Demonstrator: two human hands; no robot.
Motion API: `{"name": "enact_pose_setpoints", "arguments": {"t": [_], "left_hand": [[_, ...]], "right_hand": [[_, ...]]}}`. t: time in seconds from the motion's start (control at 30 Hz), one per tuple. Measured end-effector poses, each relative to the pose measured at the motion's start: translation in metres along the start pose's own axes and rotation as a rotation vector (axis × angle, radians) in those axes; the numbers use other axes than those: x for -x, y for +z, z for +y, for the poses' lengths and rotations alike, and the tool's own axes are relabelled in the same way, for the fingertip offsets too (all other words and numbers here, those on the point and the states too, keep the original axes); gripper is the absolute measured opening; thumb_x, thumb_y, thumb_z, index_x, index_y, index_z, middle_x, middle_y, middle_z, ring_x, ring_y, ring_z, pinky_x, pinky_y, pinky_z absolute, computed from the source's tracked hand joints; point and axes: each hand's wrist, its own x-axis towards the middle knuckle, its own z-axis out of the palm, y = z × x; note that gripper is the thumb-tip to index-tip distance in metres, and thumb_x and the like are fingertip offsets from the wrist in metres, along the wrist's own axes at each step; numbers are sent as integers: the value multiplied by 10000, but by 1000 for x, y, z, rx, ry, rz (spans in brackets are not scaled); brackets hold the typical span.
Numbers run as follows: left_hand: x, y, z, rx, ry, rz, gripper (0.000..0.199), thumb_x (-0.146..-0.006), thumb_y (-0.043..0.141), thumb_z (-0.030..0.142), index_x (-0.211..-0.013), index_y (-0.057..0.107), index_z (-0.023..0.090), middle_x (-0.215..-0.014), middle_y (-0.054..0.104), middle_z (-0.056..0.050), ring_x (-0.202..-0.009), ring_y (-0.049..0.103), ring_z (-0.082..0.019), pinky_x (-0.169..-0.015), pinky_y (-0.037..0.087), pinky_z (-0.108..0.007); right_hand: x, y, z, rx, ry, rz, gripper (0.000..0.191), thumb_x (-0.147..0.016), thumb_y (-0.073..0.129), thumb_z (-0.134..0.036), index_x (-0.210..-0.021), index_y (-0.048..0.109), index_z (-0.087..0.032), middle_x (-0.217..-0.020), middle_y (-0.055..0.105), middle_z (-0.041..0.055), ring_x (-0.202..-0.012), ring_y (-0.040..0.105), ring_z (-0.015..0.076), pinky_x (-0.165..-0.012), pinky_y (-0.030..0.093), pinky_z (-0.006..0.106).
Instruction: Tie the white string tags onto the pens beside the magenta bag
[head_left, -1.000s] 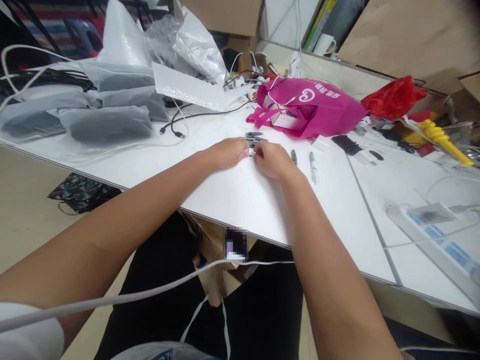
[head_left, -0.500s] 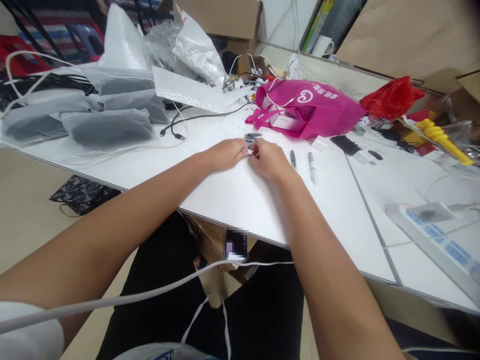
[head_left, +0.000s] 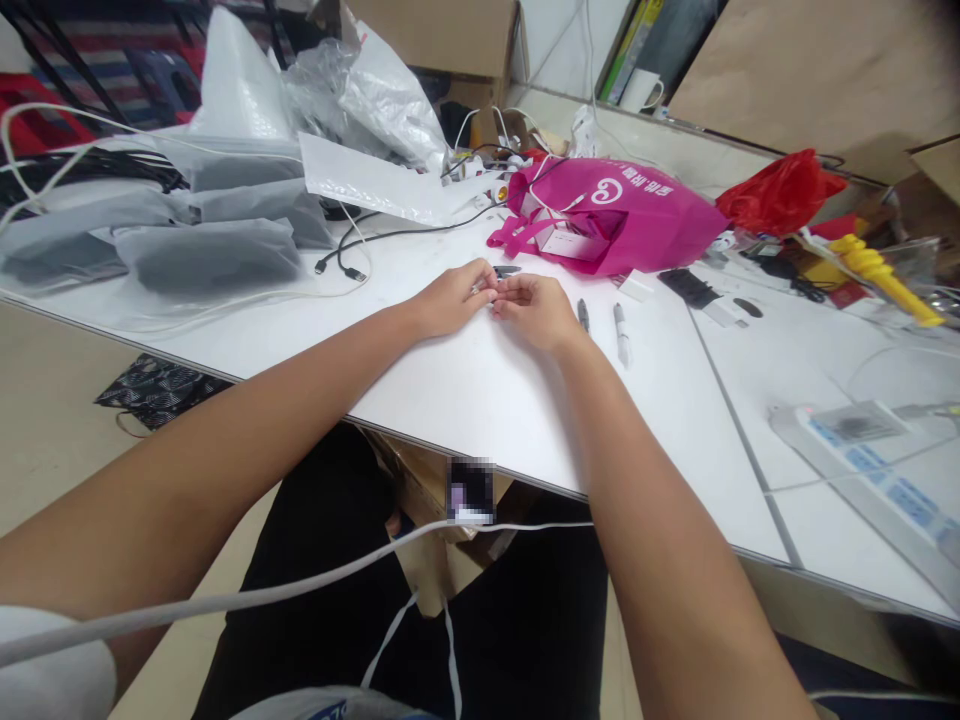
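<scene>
Over the white table [head_left: 480,400], my left hand [head_left: 459,297] and my right hand [head_left: 531,308] meet with their fingertips close together. Both are closed in a pinch around something small, mostly hidden by the fingers; I cannot make out what it is. Just beyond the fingertips lies a dark pen-like piece [head_left: 508,270], partly covered by my hands. To the right of my right hand a dark grey pen [head_left: 583,315] and a white pen [head_left: 622,335] lie on the tabletop.
A pink bag [head_left: 645,215] lies behind my hands. Grey plastic pouches [head_left: 210,250] and a black cable [head_left: 352,268] are at the left. On the right stand a white power strip [head_left: 870,470] and a yellow twisted object [head_left: 885,280]. A white cable [head_left: 300,590] crosses above my lap.
My hands have turned slightly and their fingers have shifted at the small thing between them. My right fingers now show more extended toward the left hand. The view has moved a little.
</scene>
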Motion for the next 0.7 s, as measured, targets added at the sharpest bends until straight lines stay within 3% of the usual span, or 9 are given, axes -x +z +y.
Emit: {"name": "enact_pose_setpoints", "arguments": {"t": [0.13,0.3,0.43,0.57,0.7], "left_hand": [[-2,2,1,63,-26,72,104,-1010,620,236,-1109,649,226,-1094,762,-40,-936,634,-189,-962,537,-368],[-7,3,0,111,-43,180,39,-1031,604,254,-1047,629,229,-1030,747,-38,-900,629,-183,-913,542,-361],[-8,8,-1,136,-91,251,316,-1131,517,474,-920,576,246,-807,626,-16,-822,597,-193,-817,525,-360],[-16,26,16,272,-143,130,544,-1150,411,707,-880,544,254,-681,520,-6,-698,557,-198,-694,501,-376],[-40,53,48,492,-212,-64,463,-1183,423,588,-897,553,249,-638,476,7,-560,496,-170,-582,432,-351]], "right_hand": [[-2,9,1,-229,117,20,148,-838,847,-140,-953,771,-196,-973,824,56,-886,816,201,-970,701,425],[-4,21,-6,-350,211,150,99,-947,775,-122,-959,714,-199,-938,788,33,-836,818,166,-975,703,381],[-12,22,-6,-389,202,305,104,-1002,689,-118,-1023,668,-218,-995,771,31,-944,830,152,-1005,693,334],[-18,10,1,-406,166,397,112,-1027,725,-243,-1131,684,-234,-1107,790,60,-1112,814,192,-988,690,336],[-20,-11,15,-485,179,480,267,-1008,799,-376,-1225,716,-246,-1199,807,78,-1171,794,237,-891,691,354]]}}
